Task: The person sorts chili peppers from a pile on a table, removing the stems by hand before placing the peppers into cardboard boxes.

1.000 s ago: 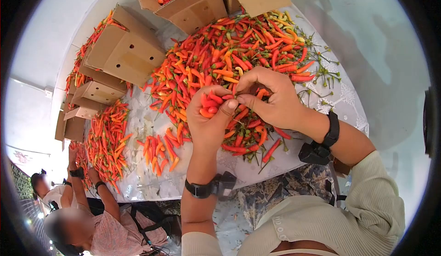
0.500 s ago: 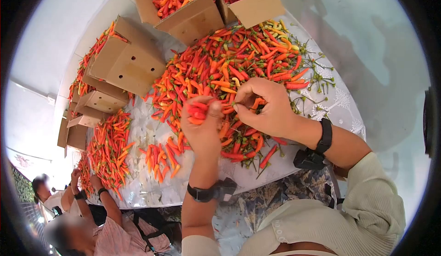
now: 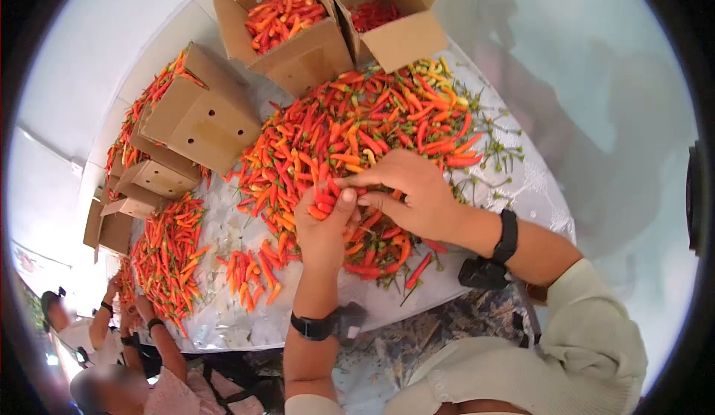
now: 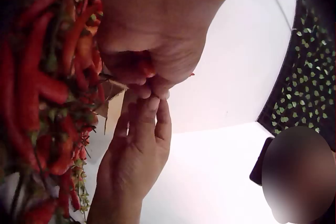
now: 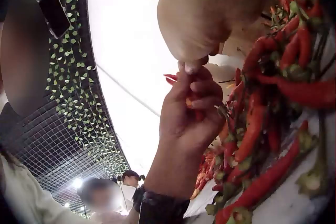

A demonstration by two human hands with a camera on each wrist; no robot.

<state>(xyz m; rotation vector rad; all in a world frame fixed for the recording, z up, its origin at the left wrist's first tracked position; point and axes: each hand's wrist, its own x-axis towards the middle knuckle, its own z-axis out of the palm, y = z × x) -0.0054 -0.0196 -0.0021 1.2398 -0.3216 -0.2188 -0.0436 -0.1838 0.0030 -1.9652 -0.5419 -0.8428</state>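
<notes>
My left hand (image 3: 320, 240) grips a small bunch of red chili peppers (image 3: 323, 205), their tips showing above the curled fingers. Beside it, my right hand (image 3: 418, 197) reaches in from the right, thumb and index finger pinching at a red chili by the left thumb. In the left wrist view the fingertips of the right hand (image 4: 134, 155) meet those of the left, which partly hide the chili. The right wrist view shows chilies inside the left hand (image 5: 181, 116). Under and behind both hands spreads a large pile of red and orange chilies (image 3: 313, 135), many with green stems.
Cardboard boxes of chilies (image 3: 305, 65) stand at the back and left. A small group of chilies (image 3: 249, 273) and a larger pile (image 3: 167, 251) lie leftward on the patterned tablecloth (image 3: 238, 322). Loose green stems (image 3: 499, 147) lie right. Other people (image 3: 112, 385) work at lower left.
The right hand has moved from pinching a chili's stem end to reaching across the left hand's bunch. Both hands appear lower in the head view, which has shifted.
</notes>
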